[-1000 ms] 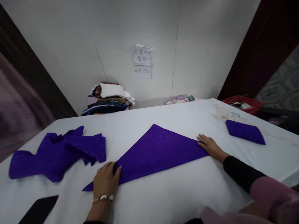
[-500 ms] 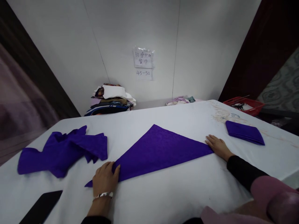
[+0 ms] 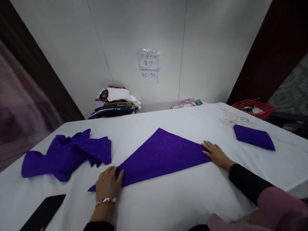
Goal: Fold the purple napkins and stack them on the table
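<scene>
White surface (image 3: 149, 208): as it backs the whole cloth, press evenly against it.
Purple cloth (image 3: 161, 157): triangle at centre frame, peak upward; smooth along its straight lower edge.
Hands: well apart, unclenched, palms down; your left hand (image 3: 108, 183) covers the lower-left end, your right hand (image 3: 214, 154) the right corner; avoid dragging.
Left tip (image 3: 91, 189): pokes past your left hand; flatten it.

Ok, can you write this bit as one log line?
left hand: on purple triangle, left part | right hand: on its right corner | crumpled purple cloth: left | folded purple cloth: right
</scene>
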Available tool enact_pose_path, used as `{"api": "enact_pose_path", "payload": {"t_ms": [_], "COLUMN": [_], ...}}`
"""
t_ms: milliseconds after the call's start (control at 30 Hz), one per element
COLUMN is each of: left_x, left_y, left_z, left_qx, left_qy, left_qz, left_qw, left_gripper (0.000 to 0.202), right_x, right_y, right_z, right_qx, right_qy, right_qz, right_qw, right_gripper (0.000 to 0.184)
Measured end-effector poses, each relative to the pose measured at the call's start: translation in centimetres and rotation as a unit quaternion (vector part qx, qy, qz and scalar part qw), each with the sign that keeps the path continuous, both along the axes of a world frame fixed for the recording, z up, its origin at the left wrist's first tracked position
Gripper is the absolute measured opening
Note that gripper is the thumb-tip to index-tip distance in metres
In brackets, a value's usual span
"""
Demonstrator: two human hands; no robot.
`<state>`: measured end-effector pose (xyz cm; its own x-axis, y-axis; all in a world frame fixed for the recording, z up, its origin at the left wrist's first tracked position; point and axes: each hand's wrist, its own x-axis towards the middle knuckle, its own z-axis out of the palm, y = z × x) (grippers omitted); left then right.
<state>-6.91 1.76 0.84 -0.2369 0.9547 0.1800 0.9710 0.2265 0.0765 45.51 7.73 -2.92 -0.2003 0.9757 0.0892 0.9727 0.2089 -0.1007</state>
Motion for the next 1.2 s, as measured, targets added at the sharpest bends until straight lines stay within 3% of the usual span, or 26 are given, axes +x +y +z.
{"api": "enact_pose_path", "payload": {"t_ms": [267, 367, 533, 700, 800, 900, 1067, 1200], "left_x": [-0.1, -0.1, 0.1, 0.1, 0.1, 0.1, 0.1, 0.0], "left_y": [-0.1, -0.1, -0.1, -0.4, -0.4, -0.4, -0.4, -0.5], "left_z": [0.0, -0.1, 0.0, 0.1, 0.0, -0.1, -0.1, 0.0], "left_qx": [-0.002, 0.006, 0.011, 0.012, 0.018, 0.023, 0.02, 0.024], "left_qy": [-0.005, -0.007, -0.008, -0.016, -0.016, -0.011, -0.007, -0.013], "left_qz": [0.002, 0.001, -0.007, -0.01, -0.01, -0.011, -0.015, -0.019], "left_qw": [1.0, 1.0, 1.0, 1.0, 1.0, 1.0, 1.0, 0.999], "left_gripper": [0.051, 0.05, 0.049, 0.052, 0.051, 0.05, 0.052, 0.051], "right_x": [4.7, 6.0, 6.5, 6.3, 5.1, 1.9, -4.2, -4.4], "right_y": [0.2, 0.1, -0.2, -0.3, -0.2, -0.7, -1.8, -1.7], "right_z": [-0.8, -1.2, -1.4, -1.0, -0.4, 0.9, 2.5, 1.7], "right_qx": [0.04, 0.06, 0.101, 0.083, 0.074, 0.098, 0.075, 0.014], "right_qy": [-0.063, -0.103, -0.143, -0.121, -0.062, -0.005, 0.033, 0.029], "right_qz": [-0.079, -0.079, -0.045, -0.054, -0.088, -0.09, 0.053, 0.073], "right_qw": [0.994, 0.99, 0.983, 0.988, 0.991, 0.991, 0.995, 0.997], "right_gripper": [0.049, 0.045, 0.039, 0.039, 0.04, 0.043, 0.052, 0.056]}}
